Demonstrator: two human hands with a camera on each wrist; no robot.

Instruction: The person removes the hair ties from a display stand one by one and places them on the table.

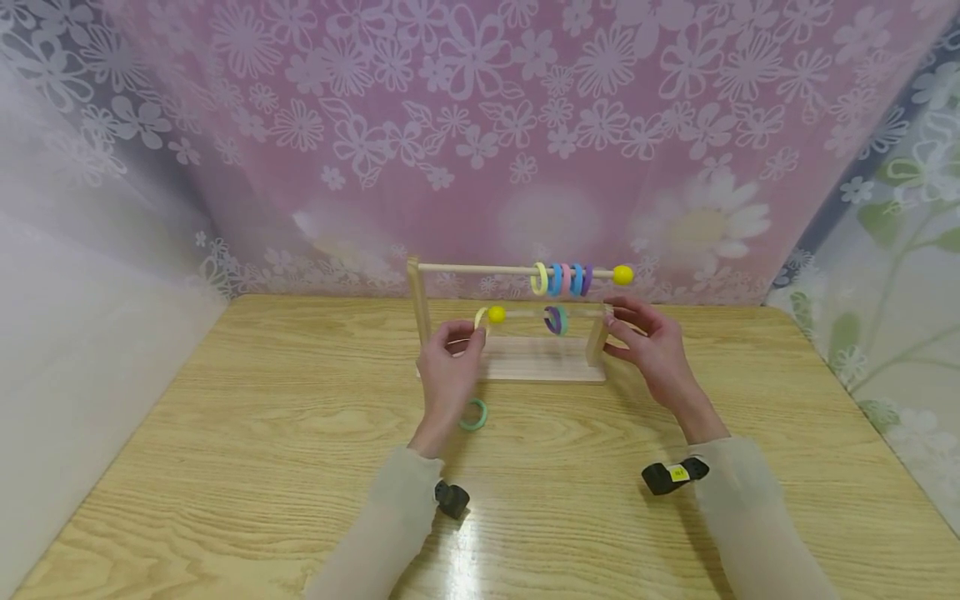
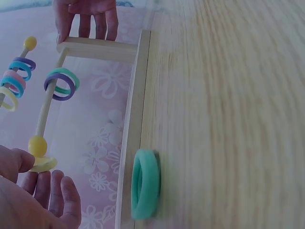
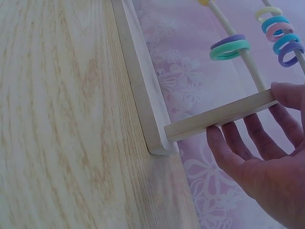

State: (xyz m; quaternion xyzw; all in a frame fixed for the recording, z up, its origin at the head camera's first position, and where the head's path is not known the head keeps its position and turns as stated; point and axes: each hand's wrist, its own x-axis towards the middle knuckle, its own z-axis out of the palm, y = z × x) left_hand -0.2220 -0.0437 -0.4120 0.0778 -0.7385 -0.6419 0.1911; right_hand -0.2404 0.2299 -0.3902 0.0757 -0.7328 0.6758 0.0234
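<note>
My left hand (image 1: pixel 452 367) pinches a pale yellow ring (image 2: pixel 44 164) between thumb and fingertips. That ring is right at the yellow ball (image 1: pixel 497 314) on the free end of the stand's lower rod. A purple ring (image 1: pixel 553 321) and a green ring (image 2: pixel 72 76) hang together on this rod. My right hand (image 1: pixel 654 346) grips the short right post (image 3: pixel 219 114) of the wooden stand (image 1: pixel 540 371), thumb at its top and fingers along its outer side. A loose green ring (image 1: pixel 473 414) lies on the table beside my left wrist.
The stand's upper rod (image 1: pixel 480 269) runs from the taller left post (image 1: pixel 417 300) and carries yellow, blue, pink and purple rings, with a yellow ball (image 1: pixel 623 275) at its end. Behind the wooden table (image 1: pixel 300 467) hangs a pink flowered curtain (image 1: pixel 420 192).
</note>
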